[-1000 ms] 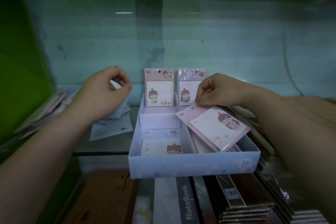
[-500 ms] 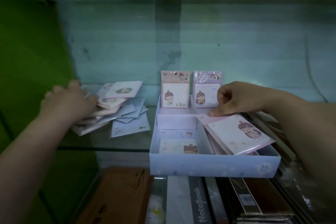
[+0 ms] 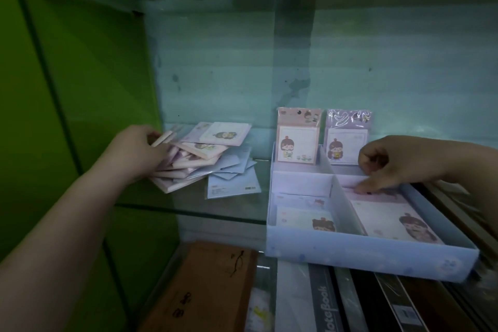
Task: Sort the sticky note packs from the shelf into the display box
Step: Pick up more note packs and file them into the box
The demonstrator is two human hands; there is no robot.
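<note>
— One glass shelf (image 3: 188, 205) carries everything here?

— It does. The pale blue display box (image 3: 372, 256) sits on its right half, front wall towards the camera, with a divider running front to back. The loose pile of sticky note packs (image 3: 204, 153) lies well to the left of the box, with bare glass between them.

— How do the packs lie?

— They are fanned flat, their long edges slanting from near-left to far-right. A pink pack (image 3: 388, 215) lies flat in the box's right compartment, its long axis running front to back.

— And the hands?

— They are wide apart. The left hand (image 3: 137, 153) rests on the pile's left edge, against one pack tipped up on its side. Whether its fingers have pinched that pack cannot be told. The right hand (image 3: 388, 162) presses one straight finger on the far end of the pink pack, the others curled in and gripping nothing.

— So the next move?

— Likely a carry to the right. The left hand is nearer the pile and the right is nearer the box. A pack would probably need turning to line up with the compartment.
</note>
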